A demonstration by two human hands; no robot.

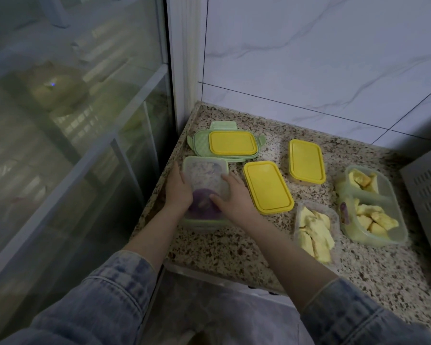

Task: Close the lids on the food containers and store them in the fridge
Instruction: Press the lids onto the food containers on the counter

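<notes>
Both hands, left hand and right hand, are pressing open fingers flat on a clear lid over the green container of purple food at the table's left edge; two open containers of yellow fruit chunks are sitting to the right.

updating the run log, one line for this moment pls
step: pressing clear lid onto green container | left hand, right hand: on lid | open: two containers

Two bare forearms out of faded, bleach-washed blue denim sleeves (stitched seams, cuffs pushed back).
</notes>
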